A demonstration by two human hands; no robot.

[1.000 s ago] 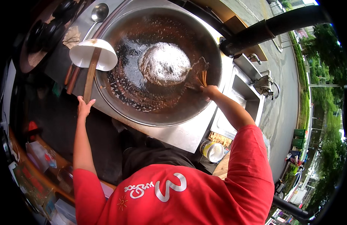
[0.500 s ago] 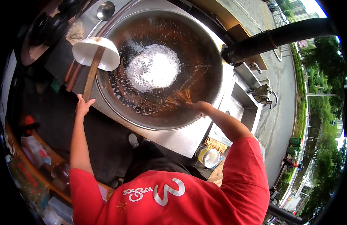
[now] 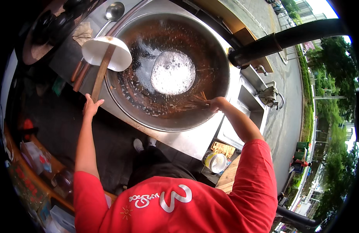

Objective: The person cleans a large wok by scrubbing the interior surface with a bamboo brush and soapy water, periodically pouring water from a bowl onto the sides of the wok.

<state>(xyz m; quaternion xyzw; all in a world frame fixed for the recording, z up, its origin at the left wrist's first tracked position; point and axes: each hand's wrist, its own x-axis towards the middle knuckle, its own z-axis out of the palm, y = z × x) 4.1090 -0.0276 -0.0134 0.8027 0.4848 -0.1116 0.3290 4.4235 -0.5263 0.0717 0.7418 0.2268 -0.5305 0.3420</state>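
A large wok, dark and brownish inside, has a pool of foamy white water at its bottom. Small pale bits stick to its lower left wall. My left hand grips the end of the wooden handle of a big white scoop; its bowl hangs over the wok's left rim. At the wok's lower right, my right hand is closed round a bamboo wok brush. The bristles fan out against the inner wall and are blurred by motion.
On the metal counter left of the wok lie a steel ladle, wooden handles and a crumpled cloth. A black pipe and a metal sink stand at the right. Below the sink is a white tub.
The scoop and my left hand have shifted slightly right. My right hand and the brush have moved right and a little up along the wok wall. The foam patch looks smaller and further right.
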